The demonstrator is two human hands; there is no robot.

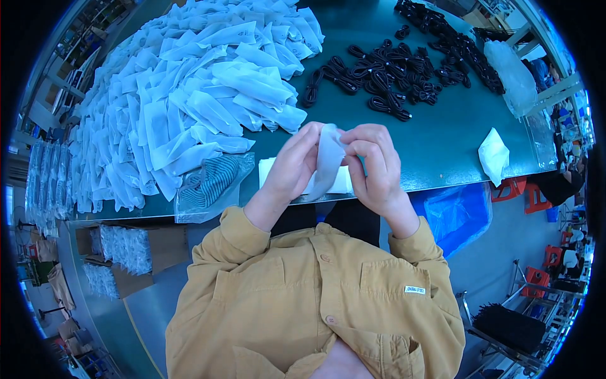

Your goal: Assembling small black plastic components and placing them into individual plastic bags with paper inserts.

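Between my two hands, near the front edge of the table, is a frosted plastic bag point(329, 159), narrow and curved over. My left hand point(293, 165) pinches its left side with the fingers closed. The curled fingers of my right hand point(375, 165) grip its upper right edge. What the bag contains, if anything, I cannot make out. Under the hands lies a white sheet or pad point(341, 183), partly covered. Beyond the hands, several coiled black cables point(388, 72) are scattered on the green table point(442, 142).
A large heap of filled frosted bags point(208, 95) covers the left of the table. Beside my left forearm lies a clear bag with a striped item point(211, 180). A white packet point(493, 156) rests at right. Below the edge stand a blue-lined bin point(454, 215) and cardboard boxes point(167, 246).
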